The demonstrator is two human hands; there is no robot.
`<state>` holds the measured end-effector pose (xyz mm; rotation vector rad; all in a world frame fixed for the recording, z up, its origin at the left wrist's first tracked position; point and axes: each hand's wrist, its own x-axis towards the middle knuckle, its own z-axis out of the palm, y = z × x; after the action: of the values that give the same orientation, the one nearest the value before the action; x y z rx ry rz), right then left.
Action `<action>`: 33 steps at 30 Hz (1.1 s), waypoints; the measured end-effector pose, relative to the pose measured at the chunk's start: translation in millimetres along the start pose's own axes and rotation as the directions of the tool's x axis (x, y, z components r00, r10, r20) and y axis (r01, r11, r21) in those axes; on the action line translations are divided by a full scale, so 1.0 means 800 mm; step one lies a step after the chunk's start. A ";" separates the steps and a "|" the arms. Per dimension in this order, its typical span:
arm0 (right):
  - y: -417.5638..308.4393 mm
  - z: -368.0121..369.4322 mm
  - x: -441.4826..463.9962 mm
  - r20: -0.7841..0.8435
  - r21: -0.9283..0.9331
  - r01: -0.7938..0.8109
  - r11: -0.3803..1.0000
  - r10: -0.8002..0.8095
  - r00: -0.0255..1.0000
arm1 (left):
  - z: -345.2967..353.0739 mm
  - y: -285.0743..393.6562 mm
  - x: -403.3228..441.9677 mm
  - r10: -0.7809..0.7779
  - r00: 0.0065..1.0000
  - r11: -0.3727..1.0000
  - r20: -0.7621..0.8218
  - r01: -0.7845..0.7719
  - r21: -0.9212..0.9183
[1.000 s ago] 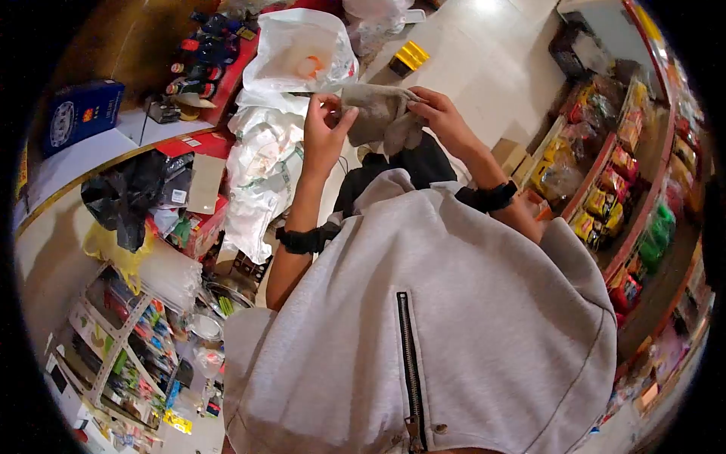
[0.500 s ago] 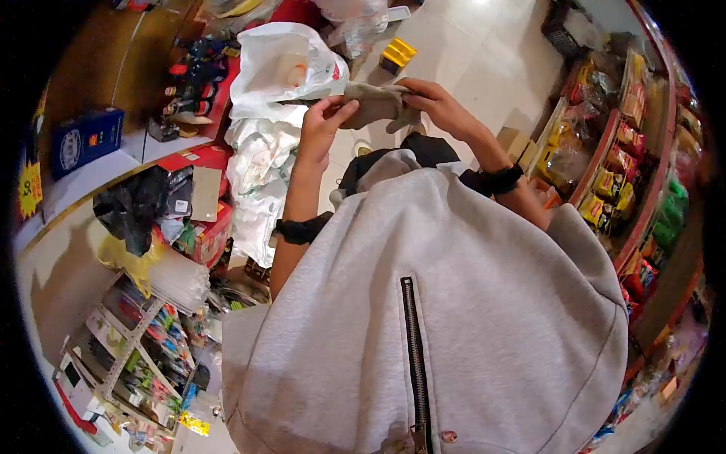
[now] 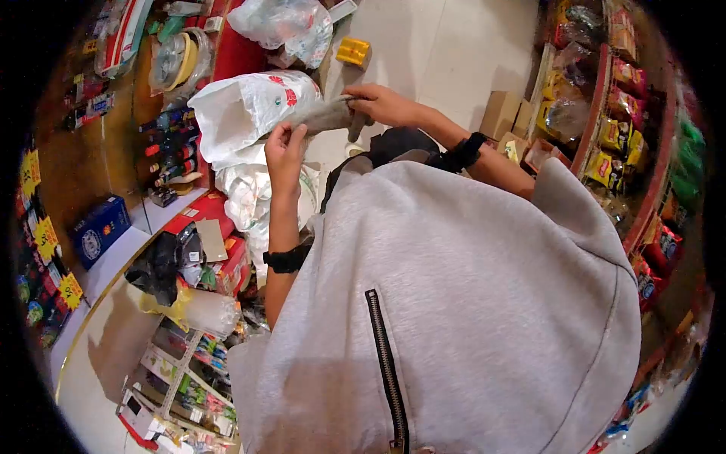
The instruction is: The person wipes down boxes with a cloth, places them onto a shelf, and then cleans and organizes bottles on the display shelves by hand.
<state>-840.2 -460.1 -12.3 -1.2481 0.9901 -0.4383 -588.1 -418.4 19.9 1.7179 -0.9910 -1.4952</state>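
Beside the white plastic bag with red print (image 3: 261,113), a limp grey fabric piece (image 3: 325,116) hangs pinched between left hand (image 3: 283,157) and right hand (image 3: 389,107). It looks light, soft and hard to damage, best gripped by its ends. The bag's lettering is illegible.

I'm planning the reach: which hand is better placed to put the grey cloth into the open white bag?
Left, I'd judge: the left hand holds the grey cloth's end nearer the open white bag, while the right hand holds the end farther away.
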 end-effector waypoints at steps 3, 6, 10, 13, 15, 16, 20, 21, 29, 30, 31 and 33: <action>0.014 -0.017 0.001 -0.024 0.103 0.201 0.974 -0.199 0.980 | 0.016 0.006 0.010 0.048 0.997 0.996 0.055 -0.044 -0.076; 0.028 -0.028 0.006 -0.072 0.064 0.336 0.940 -0.332 0.941 | 0.043 0.028 0.006 -0.045 0.993 0.956 0.113 0.075 -0.282; 0.031 -0.049 -0.006 -0.028 0.104 0.198 0.975 -0.196 0.980 | 0.055 0.026 0.014 -0.029 0.990 0.957 0.138 0.068 -0.283; 0.066 -0.044 0.003 -0.227 -0.091 0.463 0.882 -0.471 0.852 | 0.070 0.028 0.011 0.029 0.987 0.966 0.156 0.012 -0.258; 0.072 -0.046 0.000 -0.357 -0.362 0.353 0.863 -0.478 0.803 | 0.084 0.030 0.009 0.085 0.992 0.971 0.089 -0.062 -0.231; 0.069 -0.048 -0.004 -0.361 -0.358 0.355 0.864 -0.478 0.801 | 0.091 0.032 0.007 0.084 0.992 0.972 0.090 -0.062 -0.225; 0.068 -0.051 -0.015 -0.356 0.197 0.028 0.980 0.045 0.933 | 0.107 0.035 0.002 0.115 0.993 0.981 0.035 -0.108 -0.162; 0.069 -0.051 -0.018 -0.294 0.330 -0.035 0.943 0.138 0.946 | 0.109 0.033 0.000 0.109 0.993 0.981 0.036 -0.102 -0.163; 0.068 -0.048 -0.042 -0.372 0.427 0.162 0.889 0.010 0.928 | 0.115 0.020 -0.018 0.134 0.991 0.989 -0.025 -0.136 -0.063; 0.073 -0.045 -0.042 -0.400 0.390 0.208 0.897 -0.038 0.916 | 0.116 0.020 -0.022 0.148 0.989 0.988 -0.024 -0.148 -0.034; 0.079 -0.043 -0.038 -0.395 0.390 0.205 0.898 -0.038 0.918 | 0.118 0.020 -0.024 0.146 0.989 0.989 -0.029 -0.147 -0.036; 0.082 -0.045 -0.031 -0.326 0.374 0.194 0.907 -0.068 0.943 | 0.118 0.016 -0.026 0.149 0.986 0.987 -0.068 -0.144 0.071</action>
<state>-897.2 -442.2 -63.1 -0.8879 1.0119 -0.9188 -684.4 -406.7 28.0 1.6936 -1.1135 -1.3104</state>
